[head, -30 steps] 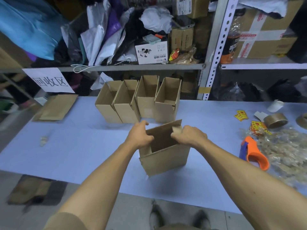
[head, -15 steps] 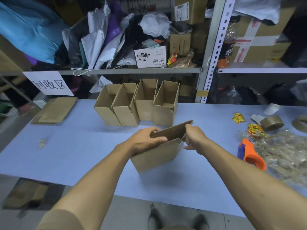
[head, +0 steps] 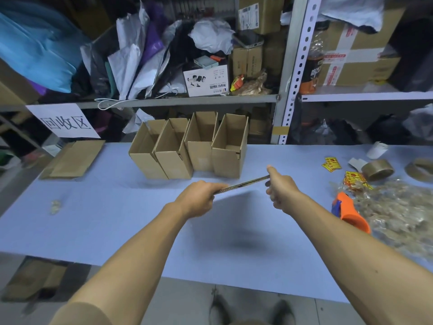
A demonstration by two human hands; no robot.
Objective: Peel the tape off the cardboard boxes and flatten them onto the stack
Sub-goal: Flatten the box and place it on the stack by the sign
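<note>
— Above the blue table [head: 93, 231], what is that thin strip between the two hands?

— A flattened cardboard box [head: 244, 184], seen edge-on and held off the surface. The left hand [head: 199, 200] has its fingers curled round the lower end; the right hand [head: 280, 194] pinches the higher end, thumb on top, other fingers folded beneath.

— And beyond the fingertips?

— Four open cardboard boxes [head: 189, 148] stand in a row, touching side by side, just past the held piece. Farther off to the left of the left hand's knuckles lies a stack of flat cardboard [head: 75, 160] at the table's corner, below a white paper sign [head: 64, 120].

— To the right of the right hand?

— An orange tape dispenser [head: 351, 212] lies near the wrist, against a heap of crumpled clear tape [head: 398, 219]. Past that, a brown tape roll [head: 377, 170] and some yellow stickers [head: 331, 164]. Cluttered metal shelving [head: 290, 71] runs behind everything.
</note>
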